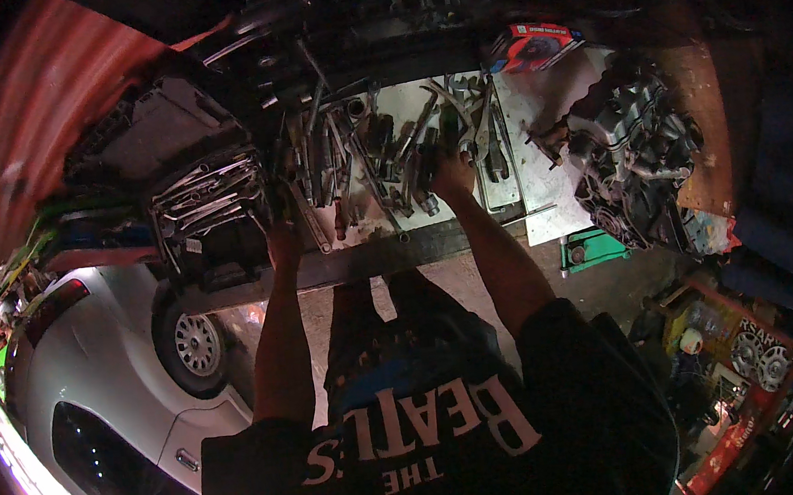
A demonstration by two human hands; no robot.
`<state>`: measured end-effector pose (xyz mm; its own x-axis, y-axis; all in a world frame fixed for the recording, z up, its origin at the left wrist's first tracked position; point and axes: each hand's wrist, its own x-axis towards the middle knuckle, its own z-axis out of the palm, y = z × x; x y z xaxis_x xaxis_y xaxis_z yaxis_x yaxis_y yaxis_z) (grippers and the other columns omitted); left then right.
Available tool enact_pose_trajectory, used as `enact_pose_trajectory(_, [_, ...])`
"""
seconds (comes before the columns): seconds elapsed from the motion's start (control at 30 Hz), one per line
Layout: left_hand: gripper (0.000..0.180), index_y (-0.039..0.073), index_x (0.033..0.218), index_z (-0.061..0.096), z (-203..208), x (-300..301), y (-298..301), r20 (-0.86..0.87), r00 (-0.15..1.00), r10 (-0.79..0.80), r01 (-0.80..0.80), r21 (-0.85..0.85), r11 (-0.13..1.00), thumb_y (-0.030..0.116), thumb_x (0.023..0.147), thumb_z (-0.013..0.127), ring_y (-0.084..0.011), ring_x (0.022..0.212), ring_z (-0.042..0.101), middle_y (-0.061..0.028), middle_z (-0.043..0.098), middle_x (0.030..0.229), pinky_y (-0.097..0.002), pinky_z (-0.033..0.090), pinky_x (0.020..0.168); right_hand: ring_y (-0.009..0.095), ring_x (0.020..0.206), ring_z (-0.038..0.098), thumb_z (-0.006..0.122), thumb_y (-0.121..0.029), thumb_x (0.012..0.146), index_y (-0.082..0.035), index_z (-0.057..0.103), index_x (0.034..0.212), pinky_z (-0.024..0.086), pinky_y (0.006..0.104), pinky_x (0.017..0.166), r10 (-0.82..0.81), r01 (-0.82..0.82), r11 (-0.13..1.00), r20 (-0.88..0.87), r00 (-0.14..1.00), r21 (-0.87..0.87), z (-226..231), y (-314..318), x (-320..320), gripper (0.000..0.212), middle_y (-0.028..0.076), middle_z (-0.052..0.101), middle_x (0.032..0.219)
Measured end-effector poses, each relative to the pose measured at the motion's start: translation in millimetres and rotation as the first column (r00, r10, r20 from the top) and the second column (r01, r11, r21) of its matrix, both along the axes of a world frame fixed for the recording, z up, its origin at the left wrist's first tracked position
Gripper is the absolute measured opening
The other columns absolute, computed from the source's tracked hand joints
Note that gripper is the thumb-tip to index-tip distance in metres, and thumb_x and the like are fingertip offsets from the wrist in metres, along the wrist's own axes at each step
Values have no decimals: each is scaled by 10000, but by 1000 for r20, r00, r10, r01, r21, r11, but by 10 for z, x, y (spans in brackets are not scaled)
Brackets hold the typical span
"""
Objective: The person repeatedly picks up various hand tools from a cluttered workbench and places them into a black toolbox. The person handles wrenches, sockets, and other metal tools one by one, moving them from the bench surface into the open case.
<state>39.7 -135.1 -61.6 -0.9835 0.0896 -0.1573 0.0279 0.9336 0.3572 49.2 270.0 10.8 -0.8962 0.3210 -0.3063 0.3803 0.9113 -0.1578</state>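
Dim workbench [369,258]: right hand [453,177] among tools [494,159] (left hand [284,242] partly shadowed).

Left hand [284,241] beside wrench [310,219], right hand [453,177] among tools [424,162], engine part [627,138]

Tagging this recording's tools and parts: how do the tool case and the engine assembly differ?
The tool case is black and open, holding wrenches; the engine assembly is irregular grey metal. The tool case lies at the person's left, the engine assembly right. Both appear to rest on the workbench.
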Motion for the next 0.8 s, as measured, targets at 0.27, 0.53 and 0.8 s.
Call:
enact_pose_trajectory(0.27, [310, 84, 1080, 638, 349, -95, 278, 101, 982, 161, -178, 194, 965, 158, 784, 583, -400, 855, 632, -246, 638, 930, -489, 508, 695, 380, 1125, 486, 659, -225, 765, -208, 358, 1393, 438, 527, 875, -23, 26, 996, -38, 999, 84, -388, 100, 57, 697, 183, 464, 1239])
enact_pose_trajectory(0.53, [274, 59, 1029, 645, 418, -88, 295, -40, 996, 77, -69, 166, 984, 172, 782, 605, -408, 853, 632, -245, 644, 897, -490, 512, 707, 376, 1186, 444, 564, -271, 855, -242, 439, 1325, 401, 530, 917, -3, 20, 990, -119, 993, 140, -348, 91, 212, 487, 167, 455, 1292])
enact_pose_trajectory(0.8, [247, 51, 979, 650, 370, -78, 298, 41, 997, 73, -74, 26, 997, 166, 764, 616, -373, 847, 645, -213, 653, 901, -476, 521, 702, 373, 957, 589, 547, -206, 835, -108, 606, 1055, 504, 445, 763, -196, 129, 957, -249, 949, -262, -328, 318, 158, 247, 168, 589, 1096])
